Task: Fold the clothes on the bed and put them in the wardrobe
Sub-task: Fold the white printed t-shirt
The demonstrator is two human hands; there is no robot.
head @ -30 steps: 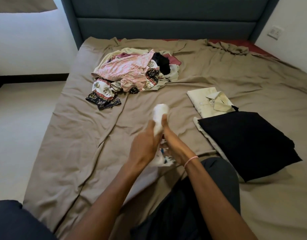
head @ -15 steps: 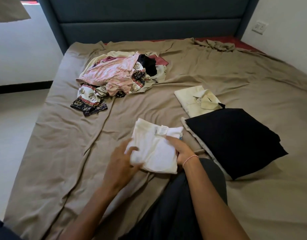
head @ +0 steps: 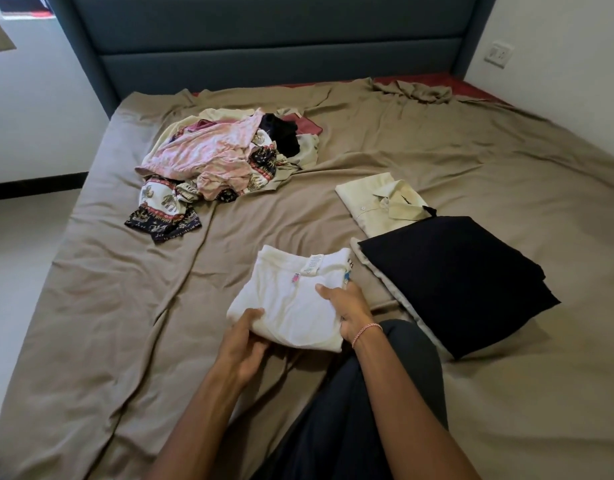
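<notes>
Currently, the folded white garment [head: 291, 299] is gripped by the left hand [head: 243, 344] at its near corner and by the right hand [head: 347, 306] at its right edge, thumbs on top. It is located on the bed [head: 437, 150], just beside the folded black garment [head: 454, 282]. An unfolded pile [head: 226, 161] is noted farther back.

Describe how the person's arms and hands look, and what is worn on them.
Both forearms are bare as far as the picture shows: no sleeves, no gloves. The right hand has a thin pink and white cord bracelet at the wrist. The left hand wears nothing at its wrist. No ring shows on either hand.
</notes>
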